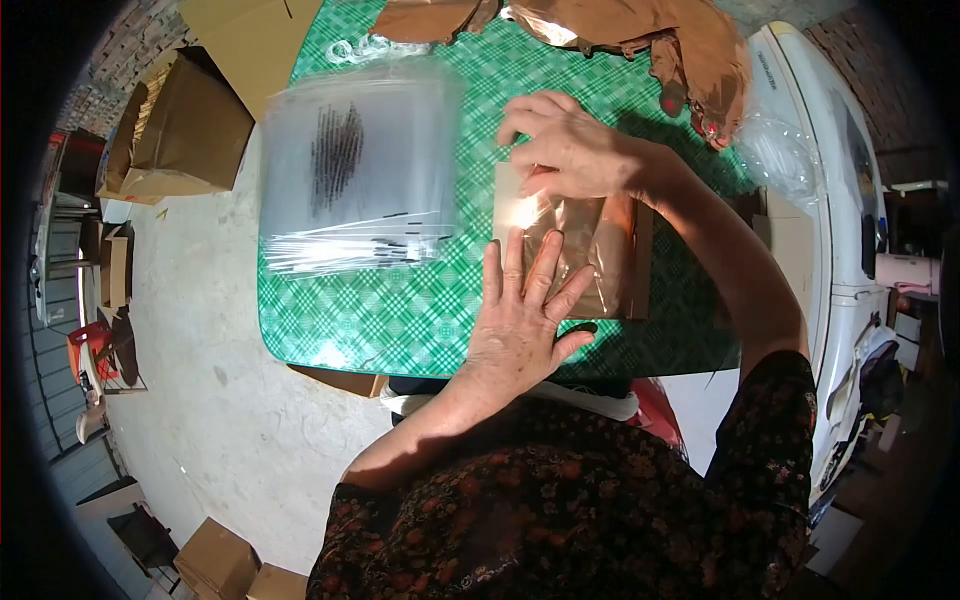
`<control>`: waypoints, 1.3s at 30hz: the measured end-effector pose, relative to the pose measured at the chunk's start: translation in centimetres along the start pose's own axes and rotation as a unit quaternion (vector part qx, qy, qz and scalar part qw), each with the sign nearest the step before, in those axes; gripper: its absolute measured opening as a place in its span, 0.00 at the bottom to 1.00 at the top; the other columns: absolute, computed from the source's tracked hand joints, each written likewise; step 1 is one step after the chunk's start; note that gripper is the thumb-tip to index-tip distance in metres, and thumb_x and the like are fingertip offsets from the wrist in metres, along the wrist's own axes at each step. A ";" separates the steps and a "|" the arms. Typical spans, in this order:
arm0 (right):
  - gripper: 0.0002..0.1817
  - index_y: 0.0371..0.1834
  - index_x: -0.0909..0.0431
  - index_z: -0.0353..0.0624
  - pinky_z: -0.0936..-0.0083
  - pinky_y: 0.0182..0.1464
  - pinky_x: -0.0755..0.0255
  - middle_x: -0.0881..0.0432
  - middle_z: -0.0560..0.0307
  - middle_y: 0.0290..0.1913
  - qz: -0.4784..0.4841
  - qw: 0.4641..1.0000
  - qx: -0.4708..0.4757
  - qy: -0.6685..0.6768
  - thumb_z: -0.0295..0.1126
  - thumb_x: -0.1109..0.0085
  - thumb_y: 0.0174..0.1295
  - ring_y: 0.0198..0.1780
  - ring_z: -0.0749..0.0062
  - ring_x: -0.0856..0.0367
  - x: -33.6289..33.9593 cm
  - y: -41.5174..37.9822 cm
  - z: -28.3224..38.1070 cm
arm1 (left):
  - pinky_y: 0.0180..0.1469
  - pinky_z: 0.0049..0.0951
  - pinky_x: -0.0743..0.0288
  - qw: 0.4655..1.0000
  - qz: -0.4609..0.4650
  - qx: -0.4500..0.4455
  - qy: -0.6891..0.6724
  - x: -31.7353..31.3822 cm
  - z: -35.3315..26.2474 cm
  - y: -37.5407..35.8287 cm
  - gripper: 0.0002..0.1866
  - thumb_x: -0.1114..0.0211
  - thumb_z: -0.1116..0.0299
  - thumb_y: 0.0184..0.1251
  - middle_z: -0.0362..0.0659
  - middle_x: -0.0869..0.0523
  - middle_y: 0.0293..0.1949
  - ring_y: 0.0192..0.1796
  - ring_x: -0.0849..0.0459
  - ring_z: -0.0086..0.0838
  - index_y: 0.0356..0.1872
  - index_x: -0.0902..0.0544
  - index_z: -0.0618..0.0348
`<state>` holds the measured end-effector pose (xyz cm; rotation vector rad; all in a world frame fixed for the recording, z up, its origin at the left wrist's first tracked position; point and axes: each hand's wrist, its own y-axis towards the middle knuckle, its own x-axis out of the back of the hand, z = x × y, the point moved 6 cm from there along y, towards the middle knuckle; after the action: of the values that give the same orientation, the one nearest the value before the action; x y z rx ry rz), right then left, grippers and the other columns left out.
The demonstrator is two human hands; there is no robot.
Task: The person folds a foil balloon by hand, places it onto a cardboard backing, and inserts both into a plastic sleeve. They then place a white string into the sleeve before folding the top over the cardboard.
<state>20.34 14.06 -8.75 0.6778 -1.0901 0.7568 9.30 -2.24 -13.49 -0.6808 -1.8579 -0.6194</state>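
A flat, shiny packet (610,275) lies on the green checked tablecloth (400,325), with clear plastic over brown contents. My left hand (518,335) rests palm down at its lower left, fingers stretched and spread over the plastic. At the packet's upper edge, my right hand (575,155) has its fingers curled in and appears to pinch the clear plastic there; its fingertips are partly hidden. To the left sits a stack of clear plastic bags (285,160) with dark printing, their lower edges fanned out.
Crumpled brown, shiny material (640,25) lies along the far edge and upper right of the table. Clear plastic (780,155) is bunched beside a white vehicle (845,240) at right. Cardboard boxes (195,130) stand at left, and another box (215,560) is on the floor.
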 end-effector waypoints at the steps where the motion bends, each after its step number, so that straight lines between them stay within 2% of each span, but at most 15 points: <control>1: 0.11 0.37 0.12 0.46 0.53 0.78 0.47 0.20 0.56 0.59 -0.010 1.000 0.005 -0.005 0.40 0.29 0.59 0.74 0.57 0.31 -0.2 0.0 -0.4 | 0.80 0.76 0.56 1.000 0.000 0.001 0.000 0.0 0.0 0.0 0.44 0.38 0.31 0.70 0.58 0.51 0.86 0.84 0.53 0.71 0.84 0.36 0.34; 8: 0.11 0.35 0.14 0.46 0.54 0.78 0.47 0.20 0.56 0.60 -0.069 0.996 -0.011 -0.057 0.42 0.31 0.62 0.73 0.58 0.32 -0.6 -0.7 -1.1 | 0.81 0.76 0.56 1.000 0.004 0.001 0.001 0.0 0.0 0.1 0.45 0.38 0.31 0.70 0.58 0.52 0.86 0.84 0.54 0.71 0.84 0.37 0.35; 14: 0.13 0.47 0.15 0.47 0.50 0.82 0.50 0.20 0.56 0.62 -0.122 0.979 -0.078 -0.143 0.42 0.34 0.66 0.78 0.56 0.35 -0.7 -1.7 -2.5 | 0.81 0.76 0.60 1.000 0.000 0.000 -0.006 -0.1 0.0 0.0 0.44 0.37 0.33 0.71 0.57 0.51 0.87 0.85 0.56 0.71 0.84 0.37 0.36; 17: 0.15 0.53 0.16 0.47 0.49 0.82 0.49 0.19 0.56 0.64 -0.214 0.957 -0.109 -0.165 0.42 0.37 0.68 0.79 0.55 0.34 0.2 -2.6 -1.9 | 0.81 0.76 0.60 1.000 -0.006 -0.004 -0.007 0.0 -0.1 0.0 0.43 0.37 0.34 0.71 0.57 0.48 0.86 0.85 0.56 0.72 0.83 0.35 0.38; 20: 0.17 0.57 0.16 0.47 0.49 0.83 0.49 0.19 0.56 0.67 -0.201 0.961 -0.067 -0.176 0.41 0.39 0.69 0.79 0.56 0.33 -1.2 -3.0 2.1 | 0.81 0.76 0.60 1.000 -0.008 -0.004 -0.005 0.1 -0.1 0.0 0.42 0.37 0.34 0.71 0.57 0.48 0.86 0.84 0.55 0.72 0.83 0.34 0.38; 21: 0.18 0.59 0.15 0.48 0.49 0.84 0.50 0.19 0.57 0.69 -0.130 0.977 -0.067 -0.156 0.39 0.39 0.70 0.80 0.58 0.34 -1.6 -2.9 4.1 | 0.80 0.76 0.59 1.000 -0.022 -0.012 0.002 0.3 -0.3 0.1 0.41 0.37 0.34 0.71 0.58 0.43 0.84 0.84 0.53 0.72 0.81 0.31 0.41; 22: 0.19 0.63 0.17 0.49 0.49 0.85 0.53 0.22 0.57 0.71 -0.100 0.987 -0.085 -0.094 0.41 0.43 0.73 0.82 0.59 0.37 -2.5 -3.0 5.1 | 0.80 0.77 0.59 1.000 -0.005 -0.010 0.004 0.0 -0.2 0.1 0.41 0.37 0.35 0.72 0.58 0.41 0.82 0.83 0.52 0.73 0.79 0.29 0.43; 24: 0.25 0.71 0.22 0.49 0.48 0.86 0.56 0.27 0.56 0.76 -0.086 0.989 -0.109 -0.043 0.46 0.48 0.76 0.84 0.61 0.42 -4.7 -4.0 7.1 | 0.80 0.77 0.59 1.000 0.030 -0.005 0.007 -0.8 -0.1 -0.1 0.39 0.37 0.35 0.72 0.59 0.38 0.79 0.83 0.51 0.73 0.77 0.26 0.46; 25: 0.27 0.74 0.25 0.49 0.49 0.86 0.57 0.29 0.56 0.78 -0.084 0.989 -0.118 -0.042 0.48 0.49 0.77 0.85 0.61 0.43 -4.8 -4.6 7.6 | 0.80 0.77 0.59 0.999 -0.031 -0.008 0.008 -0.4 -0.3 -0.1 0.37 0.38 0.35 0.73 0.60 0.35 0.76 0.83 0.51 0.73 0.73 0.23 0.50; 27: 0.32 0.80 0.31 0.49 0.49 0.87 0.59 0.34 0.56 0.82 -0.079 0.987 -0.133 -0.036 0.50 0.52 0.77 0.86 0.62 0.46 -5.0 -5.8 8.0 | 0.80 0.77 0.59 1.000 -0.016 -0.012 0.006 -0.3 -0.2 -0.1 0.37 0.38 0.36 0.74 0.60 0.35 0.76 0.83 0.51 0.73 0.73 0.23 0.50; 28: 0.33 0.81 0.33 0.48 0.49 0.87 0.60 0.36 0.57 0.83 -0.085 0.986 -0.140 -0.043 0.51 0.52 0.78 0.86 0.62 0.46 -5.0 -6.0 7.6 | 0.80 0.77 0.59 1.000 -0.008 -0.013 0.006 -0.1 -0.3 0.0 0.37 0.39 0.36 0.74 0.61 0.35 0.76 0.83 0.51 0.73 0.73 0.23 0.50; 30: 0.35 0.85 0.38 0.48 0.49 0.87 0.61 0.39 0.57 0.86 -0.099 0.981 -0.156 -0.056 0.52 0.53 0.79 0.87 0.63 0.48 -4.9 -6.3 6.0 | 0.80 0.77 0.58 1.000 0.002 -0.012 0.017 0.0 -0.3 0.0 0.38 0.39 0.36 0.74 0.60 0.41 0.81 0.83 0.52 0.73 0.79 0.28 0.43; 33: 0.36 0.85 0.39 0.48 0.50 0.87 0.62 0.42 0.57 0.87 -0.049 0.968 -0.189 -0.159 0.55 0.56 0.81 0.88 0.63 0.50 -4.0 -6.5 3.3 | 0.79 0.76 0.55 1.000 -0.022 -0.010 0.005 0.2 -0.3 0.1 0.39 0.39 0.36 0.74 0.56 0.49 0.86 0.83 0.52 0.73 0.83 0.34 0.34; 34: 0.36 0.85 0.39 0.48 0.50 0.87 0.62 0.43 0.57 0.87 -0.035 0.961 -0.203 -0.187 0.55 0.56 0.81 0.88 0.63 0.51 -3.8 -6.4 2.5 | 0.79 0.76 0.55 1.000 -0.024 -0.011 0.006 0.2 -0.3 0.2 0.39 0.39 0.37 0.74 0.56 0.49 0.86 0.83 0.52 0.73 0.83 0.34 0.34; 39: 0.34 0.83 0.36 0.48 0.40 0.85 0.61 0.39 0.59 0.85 -0.107 0.929 -0.256 -0.243 0.55 0.56 0.81 0.87 0.60 0.49 -3.6 -6.8 -2.0 | 0.79 0.76 0.55 1.000 -0.022 -0.009 0.012 0.4 -0.4 0.1 0.38 0.39 0.37 0.74 0.56 0.47 0.86 0.83 0.51 0.73 0.82 0.31 0.36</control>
<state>25.92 11.00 -13.55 0.5290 -1.5604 0.0882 9.48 -2.41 -12.97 -0.6418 -1.8516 -0.6708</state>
